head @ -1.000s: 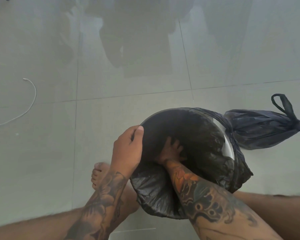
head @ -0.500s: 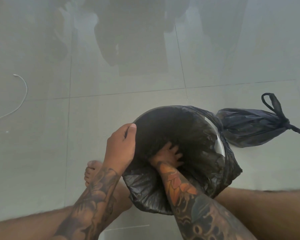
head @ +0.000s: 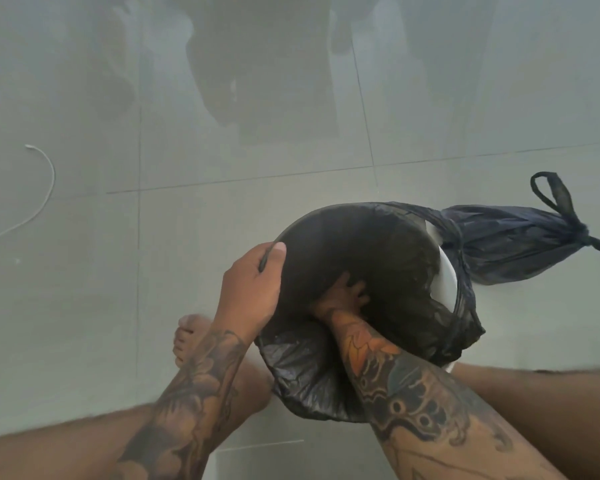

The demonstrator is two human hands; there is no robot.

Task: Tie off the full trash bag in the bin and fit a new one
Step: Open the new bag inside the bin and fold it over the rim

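The tied full bag (head: 510, 244) is lying on the floor (head: 84, 306); the left hand (head: 250, 289) is gripping the rim of the new liner (head: 309, 375) while the right hand (head: 343, 296), fingers spread, is pressing it into the bin (head: 445, 271).

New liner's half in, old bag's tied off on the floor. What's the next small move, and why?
Probably pull the liner over the far right rim, where white bin shows bare. The left hand grips the near edge; the right hand is inside the bin.

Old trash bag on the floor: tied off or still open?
Tied off. The old bag lies on the floor tiles beside the bin, neck knotted.
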